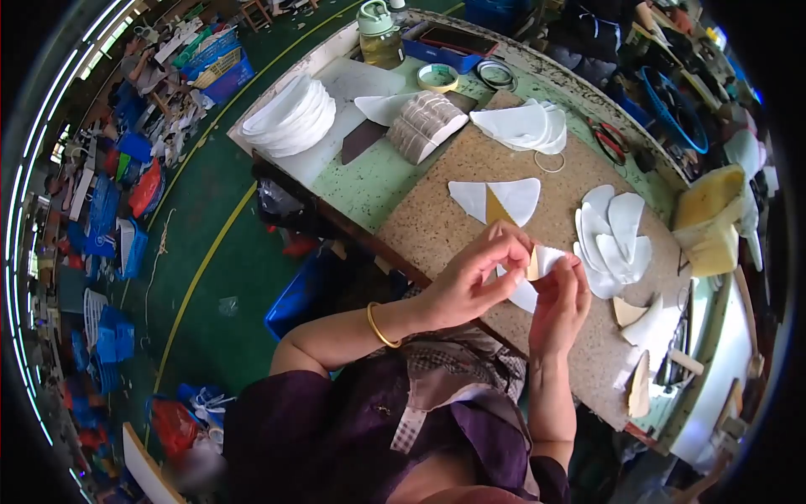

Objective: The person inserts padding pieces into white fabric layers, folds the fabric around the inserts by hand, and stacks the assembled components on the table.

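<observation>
Between my two hands is a small white and tan piece with a zigzag edge. My left hand, with a gold bangle on its wrist, pinches the tan side. The fingers of my right hand close on its white side. Just beyond my left hand, a tan strip with a zigzag edge lies over a white curved piece on the brown board. Another white piece is partly hidden under my hands. Several fanned white pieces lie to the right.
A stack of white pieces stands at the table's far left, near a bundled pale stack. Behind are a tape roll, a green-lidded bottle and red-handled scissors. A yellowish container sits at the right edge.
</observation>
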Motion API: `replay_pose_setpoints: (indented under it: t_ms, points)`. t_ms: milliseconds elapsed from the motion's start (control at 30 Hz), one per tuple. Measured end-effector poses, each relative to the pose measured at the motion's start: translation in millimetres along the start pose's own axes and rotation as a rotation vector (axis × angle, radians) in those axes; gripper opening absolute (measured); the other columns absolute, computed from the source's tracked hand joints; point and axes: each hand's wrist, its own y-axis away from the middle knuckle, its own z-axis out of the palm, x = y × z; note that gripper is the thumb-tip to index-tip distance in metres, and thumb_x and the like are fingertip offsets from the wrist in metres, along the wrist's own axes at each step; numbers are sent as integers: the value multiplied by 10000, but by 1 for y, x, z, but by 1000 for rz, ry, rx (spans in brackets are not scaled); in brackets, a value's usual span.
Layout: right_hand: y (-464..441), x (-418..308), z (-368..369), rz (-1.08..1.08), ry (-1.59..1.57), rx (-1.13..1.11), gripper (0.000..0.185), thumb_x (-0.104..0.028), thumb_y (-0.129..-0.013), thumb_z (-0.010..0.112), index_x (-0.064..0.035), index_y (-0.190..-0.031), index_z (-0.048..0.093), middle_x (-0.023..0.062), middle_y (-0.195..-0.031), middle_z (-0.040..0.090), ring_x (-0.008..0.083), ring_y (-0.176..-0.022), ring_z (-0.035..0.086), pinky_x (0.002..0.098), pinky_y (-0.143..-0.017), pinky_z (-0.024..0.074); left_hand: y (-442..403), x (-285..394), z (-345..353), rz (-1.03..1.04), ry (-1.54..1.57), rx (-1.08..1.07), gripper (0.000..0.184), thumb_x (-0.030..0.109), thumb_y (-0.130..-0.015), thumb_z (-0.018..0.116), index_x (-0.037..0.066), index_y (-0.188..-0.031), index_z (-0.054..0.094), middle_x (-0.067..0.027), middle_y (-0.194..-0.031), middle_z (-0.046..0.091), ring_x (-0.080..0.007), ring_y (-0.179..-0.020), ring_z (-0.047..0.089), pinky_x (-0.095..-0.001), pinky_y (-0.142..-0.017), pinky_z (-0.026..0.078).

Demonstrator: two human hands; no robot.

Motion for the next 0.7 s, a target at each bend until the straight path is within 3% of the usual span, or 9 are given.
replay_pose_setpoints:
  t_ms: [167,200,267,333,367,400,567,633,700]
  points:
    - [-8,1,-11,436,-149,1,210,-194,-921,493,5,-980,530,77,-805,608,192,-689,656,296,-595,559,22,0,-31,-389,902,-10,140,129,-957,367,62,-1017,474,-106,-1127,564,-190,-1081,543,-371,-930,441]
    - [-1,2,-16,403,-67,-85,203,-196,-924,479,-6,-975,531,95,-804,632,195,-686,664,284,-557,556,36,0,-40,-507,737,134,132,132,-955,368,54,-988,470,-64,-1058,565,-140,-1006,553,-319,-858,454]
    - [4,-23,-21,202,228,-8,180,-193,-931,487,-39,-856,541,69,-796,617,194,-738,655,275,-560,537,47,19,-74,-569,82,-119,126,144,-962,371,48,-942,450,14,-796,442,-49,-727,429,-217,-645,382]
    - [-15,-43,-51,3,261,138,185,-199,-948,472,-39,-885,542,79,-808,627,210,-794,668,276,-565,551,62,41,-87,-653,-300,-72,53,41,-921,495,38,-964,464,-2,-719,436,-65,-651,400,-215,-615,382]
    - [-20,-49,-53,-103,330,194,183,-184,-956,445,-26,-917,529,128,-845,650,219,-768,670,279,-602,553,64,46,-82,-623,-483,33,186,42,-860,595,37,-984,455,-32,-791,478,-83,-682,439,-226,-637,403]
    - [-20,-53,-52,-205,404,243,185,-169,-963,418,-12,-949,515,178,-882,674,229,-741,672,282,-638,555,56,49,-72,-290,-881,-55,383,43,-743,715,38,-1017,446,-93,-935,497,-155,-812,494,-284,-709,429]
    - [11,-56,-7,-298,657,-453,382,-308,-917,545,12,-1124,524,219,-1246,543,245,-1163,528,373,-943,429,12,11,7,124,-492,37,510,44,-678,753,26,-1041,395,-137,-1056,433,-231,-950,476,-347,-826,421]
    - [2,-61,-23,-320,530,-368,605,-483,-887,524,-1,-1253,502,210,-1336,473,294,-1261,447,432,-1036,345,-2,5,13,-43,35,139,416,2,-748,677,30,-1052,393,-113,-1086,435,-146,-955,474,-290,-832,429]
    - [-14,-61,-61,-88,595,-210,662,-547,-907,435,-3,-1281,474,191,-1326,485,307,-1183,515,439,-972,414,-10,4,13,-171,399,131,350,6,-804,639,18,-1069,410,-73,-1068,464,-118,-967,486,-273,-836,426]
